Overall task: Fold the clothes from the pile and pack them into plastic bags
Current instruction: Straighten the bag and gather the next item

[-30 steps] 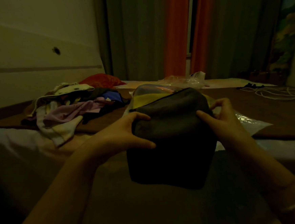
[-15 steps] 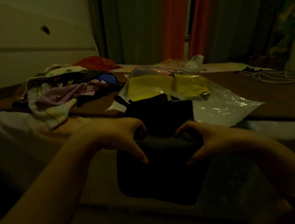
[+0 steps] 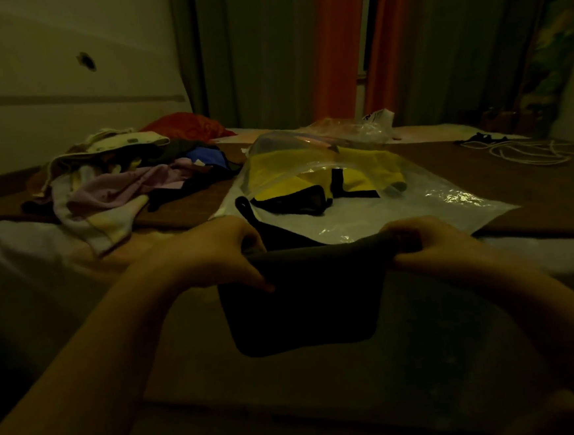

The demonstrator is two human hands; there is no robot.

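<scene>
A dark folded garment (image 3: 305, 298) hangs between my two hands just above the bed's near edge. My left hand (image 3: 213, 257) grips its top left corner, and my right hand (image 3: 432, 243) grips its top right corner, so the top edge is stretched taut. Behind it lies a clear plastic bag (image 3: 415, 207) holding a yellow garment with black trim (image 3: 327, 176). The pile of mixed clothes (image 3: 114, 182) sits at the left on the brown bed cover.
A red cushion (image 3: 186, 127) lies behind the pile. More crumpled clear plastic (image 3: 357, 129) is at the far side. White cords (image 3: 528, 153) lie at the right. Curtains hang behind the bed (image 3: 535, 204).
The dark garment came down from chest height toward the bed. My hands moved apart along its top edge, pulling it wide. The yellow garment in the bag is now uncovered.
</scene>
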